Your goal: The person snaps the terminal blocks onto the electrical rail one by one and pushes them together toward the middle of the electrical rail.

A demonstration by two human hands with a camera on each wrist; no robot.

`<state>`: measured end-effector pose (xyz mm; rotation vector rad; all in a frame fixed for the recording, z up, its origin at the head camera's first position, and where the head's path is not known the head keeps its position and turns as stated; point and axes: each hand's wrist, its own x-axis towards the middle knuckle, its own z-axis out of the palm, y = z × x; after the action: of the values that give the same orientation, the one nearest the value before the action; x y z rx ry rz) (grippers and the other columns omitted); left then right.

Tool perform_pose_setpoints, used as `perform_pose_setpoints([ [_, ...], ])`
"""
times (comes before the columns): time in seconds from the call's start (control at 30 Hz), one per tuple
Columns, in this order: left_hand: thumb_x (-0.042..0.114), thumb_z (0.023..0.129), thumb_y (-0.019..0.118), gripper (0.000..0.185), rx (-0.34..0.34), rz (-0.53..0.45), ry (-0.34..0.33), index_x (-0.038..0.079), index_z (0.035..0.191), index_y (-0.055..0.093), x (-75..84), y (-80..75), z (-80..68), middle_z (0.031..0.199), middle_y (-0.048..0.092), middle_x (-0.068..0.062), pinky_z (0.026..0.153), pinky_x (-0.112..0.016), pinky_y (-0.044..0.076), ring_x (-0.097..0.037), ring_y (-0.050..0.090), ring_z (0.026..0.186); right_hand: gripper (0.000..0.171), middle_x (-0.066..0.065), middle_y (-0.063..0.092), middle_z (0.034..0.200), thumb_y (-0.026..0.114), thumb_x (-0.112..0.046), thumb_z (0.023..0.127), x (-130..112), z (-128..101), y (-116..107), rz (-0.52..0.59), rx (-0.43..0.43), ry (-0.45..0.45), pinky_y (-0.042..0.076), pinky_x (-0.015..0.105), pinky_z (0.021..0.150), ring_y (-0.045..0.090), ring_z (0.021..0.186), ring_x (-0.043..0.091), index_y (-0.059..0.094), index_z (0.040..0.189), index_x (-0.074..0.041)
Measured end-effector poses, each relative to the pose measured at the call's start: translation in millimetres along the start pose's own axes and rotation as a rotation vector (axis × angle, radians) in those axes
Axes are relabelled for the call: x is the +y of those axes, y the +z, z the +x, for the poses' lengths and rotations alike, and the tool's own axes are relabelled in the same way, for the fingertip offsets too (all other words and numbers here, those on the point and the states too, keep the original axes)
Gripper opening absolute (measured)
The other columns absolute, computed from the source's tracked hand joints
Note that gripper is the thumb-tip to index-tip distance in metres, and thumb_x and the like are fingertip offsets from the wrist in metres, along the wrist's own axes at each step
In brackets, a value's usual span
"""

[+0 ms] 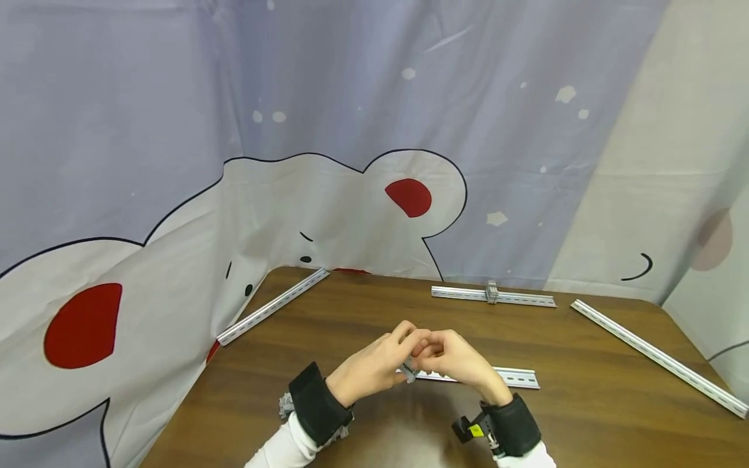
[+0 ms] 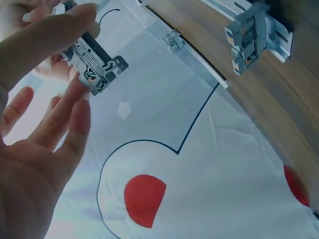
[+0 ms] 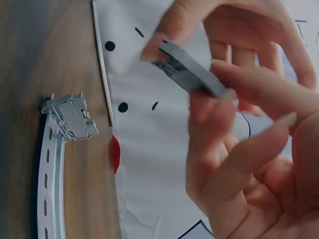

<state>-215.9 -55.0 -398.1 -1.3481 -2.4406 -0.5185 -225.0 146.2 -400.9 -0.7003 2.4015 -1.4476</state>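
Left hand (image 1: 374, 364) and right hand (image 1: 453, 357) jointly pinch grey terminal block (image 2: 94, 62) above slotted rail (image 1: 515, 377) on wooden table (image 1: 585, 403).

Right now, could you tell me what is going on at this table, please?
A person is holding a small grey terminal block between both hands, just above a short metal rail lying on the wooden table. The left hand and the right hand both pinch it with their fingers. Another grey block sits clipped on the rail at the far edge, and two longer rails lie to either side.
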Motion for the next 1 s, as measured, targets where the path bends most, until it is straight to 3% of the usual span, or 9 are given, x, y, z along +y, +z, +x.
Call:
perform_pose_setpoints([
  [0.1, -0.005, 0.069, 0.08, 0.074, 0.025, -0.04, -0.003, 0.011, 0.13, 0.043, -4.6, 1.1, -1.3, 0.117, 0.04, -0.004, 0.066, -0.01, 0.04, -0.008, 0.052, 0.08, 0.02, 0.006, 0.071, 0.077, 0.076, -0.02, 0.081, -3, 4, 5, -0.048, 0.082, 0.029, 0.046, 0.023, 0.059, 0.06, 0.066, 0.008, 0.069, 0.091, -0.004],
  [0.2, 0.0, 0.07, 0.083, 0.078, 0.067, -0.05, -0.034, 0.014, 0.135, 0.042, -12.9, 0.6, -4.5, 0.125, 0.04, -0.009, 0.072, -0.015, 0.046, -0.012, 0.055, 0.089, 0.019, 0.004, 0.07, 0.072, 0.077, -0.019, 0.08, -5, 7, 9, -0.092, 0.162, 0.075, 0.047, 0.027, 0.059, 0.063, 0.064, 0.014, 0.07, 0.091, -0.006],
  [0.33, 0.012, 0.07, 0.086, 0.067, 0.083, -0.012, -0.169, 0.012, 0.129, 0.052, -31.6, -1.9, -16.7, 0.122, 0.051, -0.01, 0.086, -0.035, 0.05, -0.02, 0.057, 0.103, 0.02, 0.003, 0.069, 0.067, 0.073, -0.01, 0.08, -1, 10, 13, -0.184, 0.247, 0.133, 0.047, 0.027, 0.054, 0.064, 0.058, 0.015, 0.07, 0.097, -0.001],
  [0.4, 0.017, 0.072, 0.085, 0.055, 0.019, -0.007, -0.273, 0.01, 0.12, 0.06, -41.8, -1.6, -24.5, 0.113, 0.058, -0.008, 0.087, -0.041, 0.049, -0.023, 0.057, 0.104, 0.023, 0.002, 0.068, 0.065, 0.071, -0.006, 0.079, 2, 12, 15, -0.252, 0.278, 0.147, 0.047, 0.026, 0.052, 0.064, 0.053, 0.014, 0.068, 0.101, 0.001],
  [0.47, 0.02, 0.074, 0.084, 0.044, -0.089, -0.018, -0.363, 0.008, 0.112, 0.065, -50.1, 0.9, -30.5, 0.107, 0.063, -0.007, 0.085, -0.04, 0.05, -0.024, 0.06, 0.1, 0.026, 0.002, 0.068, 0.062, 0.07, -0.003, 0.079, 6, 13, 18, -0.305, 0.292, 0.156, 0.046, 0.024, 0.051, 0.062, 0.05, 0.012, 0.067, 0.104, 0.002],
  [0.53, 0.022, 0.076, 0.082, 0.04, -0.186, -0.032, -0.411, 0.006, 0.11, 0.068, -55.9, 6.8, -32.9, 0.105, 0.065, -0.008, 0.083, -0.037, 0.051, -0.023, 0.062, 0.098, 0.029, 0.001, 0.067, 0.06, 0.069, -0.001, 0.078, 10, 15, 22, -0.338, 0.296, 0.165, 0.045, 0.024, 0.049, 0.061, 0.047, 0.011, 0.065, 0.107, 0.002],
  [0.6, 0.024, 0.077, 0.081, 0.041, -0.248, -0.036, -0.427, 0.005, 0.111, 0.068, -58.8, 15.1, -32.3, 0.106, 0.067, -0.008, 0.082, -0.033, 0.052, -0.022, 0.064, 0.097, 0.028, 0.0, 0.065, 0.058, 0.068, 0.001, 0.079, 14, 17, 27, -0.35, 0.294, 0.164, 0.044, 0.024, 0.048, 0.061, 0.046, 0.013, 0.065, 0.107, 0.002],
  [0.67, 0.023, 0.077, 0.082, 0.042, -0.266, -0.046, -0.42, 0.005, 0.113, 0.069, -58.7, 23.6, -30.4, 0.107, 0.067, -0.008, 0.081, -0.029, 0.052, -0.02, 0.064, 0.097, 0.025, 0.0, 0.064, 0.057, 0.067, 0.002, 0.079, 18, 18, 32, -0.353, 0.29, 0.165, 0.043, 0.024, 0.048, 0.061, 0.045, 0.014, 0.065, 0.104, 0.002],
  [1.0, 0.018, 0.074, 0.084, 0.035, -0.236, 0.0, -0.396, 0.005, 0.103, 0.071, -54.3, 48.3, -22.9, 0.088, 0.064, -0.001, 0.068, -0.022, 0.046, -0.008, 0.056, 0.077, 0.02, -0.001, 0.057, 0.053, 0.067, 0.005, 0.078, 30, 26, 50, -0.401, 0.318, 0.165, 0.041, 0.024, 0.044, 0.053, 0.038, 0.006, 0.056, 0.095, -0.001],
])
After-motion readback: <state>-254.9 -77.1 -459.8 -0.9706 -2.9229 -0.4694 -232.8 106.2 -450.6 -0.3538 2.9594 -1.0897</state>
